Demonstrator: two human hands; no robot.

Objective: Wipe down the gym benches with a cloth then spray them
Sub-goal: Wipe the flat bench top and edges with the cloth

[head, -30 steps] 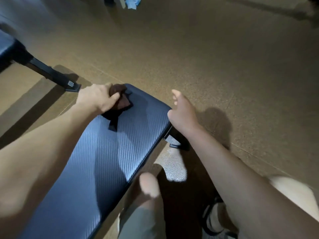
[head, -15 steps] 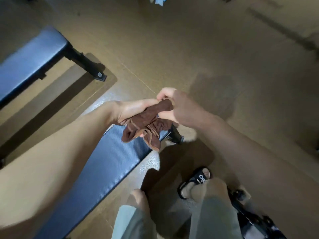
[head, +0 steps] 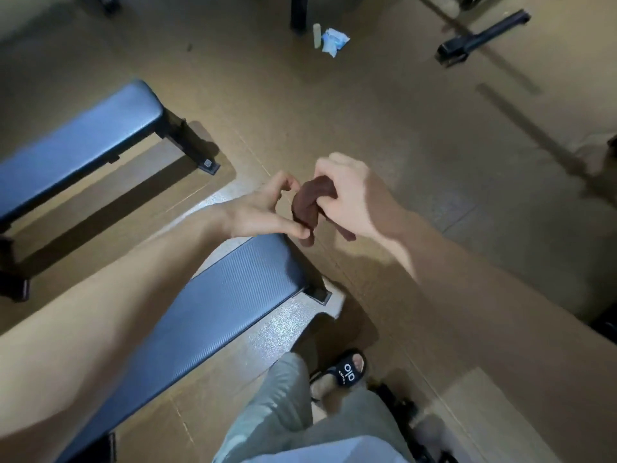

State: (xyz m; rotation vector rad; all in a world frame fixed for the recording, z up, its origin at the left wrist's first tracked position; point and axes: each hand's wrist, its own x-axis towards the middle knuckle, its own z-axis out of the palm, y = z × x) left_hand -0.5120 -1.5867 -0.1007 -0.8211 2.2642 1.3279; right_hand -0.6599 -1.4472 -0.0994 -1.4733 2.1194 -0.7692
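Observation:
A bunched brown cloth (head: 310,202) hangs in the air just past the end of the near blue padded bench (head: 233,289). My right hand (head: 354,198) grips the cloth's upper part from the right. My left hand (head: 263,212) is beside it in a loose C shape, with one digit touching the cloth's lower end and the others apart from it. A second blue bench (head: 83,128) stands parallel at the left.
A small white cylinder (head: 317,35) and a blue-and-white packet (head: 334,41) lie on the brown floor at the top, beside a black post. A black equipment foot (head: 484,38) is at the top right. My sandalled foot (head: 347,372) stands beside the bench's leg.
The cloth came off the bench pad and passed from my left hand to my right hand. My left hand's fingers have let go of it. The view has risen and shows more floor.

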